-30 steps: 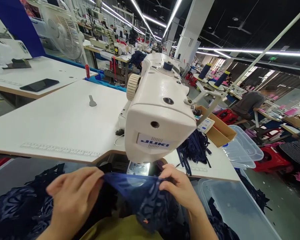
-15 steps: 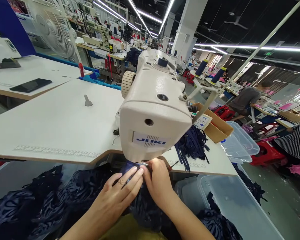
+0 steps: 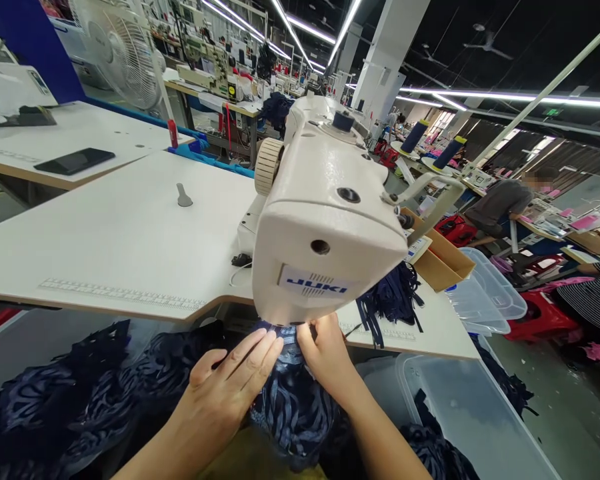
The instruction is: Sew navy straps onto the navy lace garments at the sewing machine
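A white sewing machine point(image 3: 325, 213) marked JUKI stands in front of me, its needle area hidden behind the head. Under its front lies a dark navy patterned fabric piece point(image 3: 293, 410), which hangs over the table edge toward my lap. My left hand point(image 3: 230, 377) rests on the left side of this fabric, fingers stretched out flat and close to the machine head. On the fabric's right side, my right hand point(image 3: 327, 353) has its fingers curled in, pinching the cloth near the machine. Its fingertips are partly hidden by the head.
Navy strips point(image 3: 393, 297) lie on the white table point(image 3: 105, 233) to the right, before a cardboard box point(image 3: 443, 257). Heaped navy pieces point(image 3: 100, 400) are at lower left, and a clear plastic bin point(image 3: 470, 393) at lower right. A grey metal tool point(image 3: 183, 195) lies left.
The hands have spread slightly apart, and more of the patterned fabric shows between them. My right fingers sit a little further right. The whole view has shifted slightly.
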The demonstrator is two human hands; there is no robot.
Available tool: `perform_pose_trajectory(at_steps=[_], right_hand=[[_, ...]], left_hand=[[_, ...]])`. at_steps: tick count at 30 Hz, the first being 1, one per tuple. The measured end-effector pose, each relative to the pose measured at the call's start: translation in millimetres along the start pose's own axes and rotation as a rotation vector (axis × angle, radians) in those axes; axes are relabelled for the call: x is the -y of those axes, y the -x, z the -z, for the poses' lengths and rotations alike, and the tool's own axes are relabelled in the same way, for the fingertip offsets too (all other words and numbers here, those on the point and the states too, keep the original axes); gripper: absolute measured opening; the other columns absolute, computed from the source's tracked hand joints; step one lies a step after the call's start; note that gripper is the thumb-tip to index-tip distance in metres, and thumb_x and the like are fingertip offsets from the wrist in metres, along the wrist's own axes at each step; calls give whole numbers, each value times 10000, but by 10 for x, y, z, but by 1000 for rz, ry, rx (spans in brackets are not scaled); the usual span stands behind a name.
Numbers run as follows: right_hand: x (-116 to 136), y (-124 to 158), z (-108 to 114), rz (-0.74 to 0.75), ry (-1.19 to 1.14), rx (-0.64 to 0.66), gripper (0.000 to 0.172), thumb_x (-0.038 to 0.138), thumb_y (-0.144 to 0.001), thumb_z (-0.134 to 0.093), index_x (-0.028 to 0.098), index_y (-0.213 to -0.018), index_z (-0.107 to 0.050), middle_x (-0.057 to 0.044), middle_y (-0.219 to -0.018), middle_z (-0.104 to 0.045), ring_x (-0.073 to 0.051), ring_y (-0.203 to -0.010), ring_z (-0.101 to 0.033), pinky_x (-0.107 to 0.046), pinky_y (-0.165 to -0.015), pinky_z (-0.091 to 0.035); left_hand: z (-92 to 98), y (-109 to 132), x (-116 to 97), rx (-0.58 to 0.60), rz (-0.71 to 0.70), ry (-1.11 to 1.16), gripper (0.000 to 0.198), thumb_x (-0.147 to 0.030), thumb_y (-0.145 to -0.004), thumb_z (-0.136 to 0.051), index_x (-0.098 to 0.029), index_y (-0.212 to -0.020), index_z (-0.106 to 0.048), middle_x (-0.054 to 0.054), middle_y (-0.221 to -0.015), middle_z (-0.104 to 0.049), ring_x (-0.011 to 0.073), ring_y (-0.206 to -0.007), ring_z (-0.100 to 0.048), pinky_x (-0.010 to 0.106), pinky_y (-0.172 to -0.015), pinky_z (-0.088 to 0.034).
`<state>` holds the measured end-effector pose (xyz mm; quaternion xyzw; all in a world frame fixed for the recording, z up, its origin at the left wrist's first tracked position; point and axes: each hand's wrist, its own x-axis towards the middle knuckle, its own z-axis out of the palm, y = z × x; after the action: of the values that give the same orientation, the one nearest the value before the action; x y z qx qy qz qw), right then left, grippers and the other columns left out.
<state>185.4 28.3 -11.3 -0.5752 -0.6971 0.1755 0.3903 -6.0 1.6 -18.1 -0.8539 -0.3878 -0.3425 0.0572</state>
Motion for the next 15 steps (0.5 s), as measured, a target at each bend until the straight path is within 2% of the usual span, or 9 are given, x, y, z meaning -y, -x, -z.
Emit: perform_pose_trajectory(at_steps=[6, 15], right_hand=[[-7, -8, -12, 17, 51, -2, 102, 170, -897, -419, 197, -921, -514, -46, -892, -579, -218, -920, -521, -354, -807, -407], [-7, -18, -42, 40, 53, -21, 103, 166, -880, -413, 193, -901, -510, -51, -863, -582, -223, -896, -525, -361, -799, -418]], left_hand=[[-21, 13, 18, 16, -11, -50, 570, -72, -963, -241, -343, -1464, -237, -35, -1286, -619, 126, -1152, -578, 306, -847, -333], [-46, 15, 13, -6, -31, -125, 614, -26, -934, -253, -316, -1475, -219, -44, -1270, -632, 118, -1145, -579, 298, -814, -356]])
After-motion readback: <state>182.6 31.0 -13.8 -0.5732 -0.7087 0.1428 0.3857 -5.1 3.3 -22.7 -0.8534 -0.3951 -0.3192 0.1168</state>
